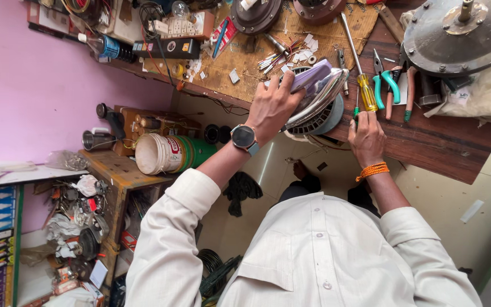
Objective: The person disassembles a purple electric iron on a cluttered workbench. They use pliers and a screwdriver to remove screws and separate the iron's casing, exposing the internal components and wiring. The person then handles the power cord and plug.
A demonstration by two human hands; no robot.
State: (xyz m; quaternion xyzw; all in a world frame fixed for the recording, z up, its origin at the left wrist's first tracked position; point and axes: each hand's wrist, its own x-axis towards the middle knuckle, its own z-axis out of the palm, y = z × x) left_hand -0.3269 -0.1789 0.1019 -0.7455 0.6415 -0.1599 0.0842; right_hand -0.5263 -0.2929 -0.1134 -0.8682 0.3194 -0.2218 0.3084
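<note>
Looking down at a cluttered wooden workbench [439, 142], the person has a clothes iron [313, 94] tipped up on its side right at the bench edge, shiny metal soleplate facing the right and the lilac plastic body facing the left. The left hand [274, 108] is wrapped around the lilac top of the iron, fingers curled over the body and gripping it to keep it propped. The right hand [366, 133] sits just beside the soleplate with its fingers pinched around a thin green-handled tool [356, 108], probably a small screwdriver, though the tip is hidden so I can't swear to it. The iron looks like a dense, rigid thing, heavy on the soleplate side, and that polished metal face is going to be slick, so the plastic body or handle seems like the sane place to grab it, pretty much where the left hand already is. Balanced on edge like that I'd guess it wants to flop over if let go. Near it on the bench lie a yellow-handled screwdriver [365, 85], teal-handled pliers [386, 79] and a big round grey motor housing [461, 34]. A white bucket [157, 153] sits on a lower shelf off to the left.
</note>
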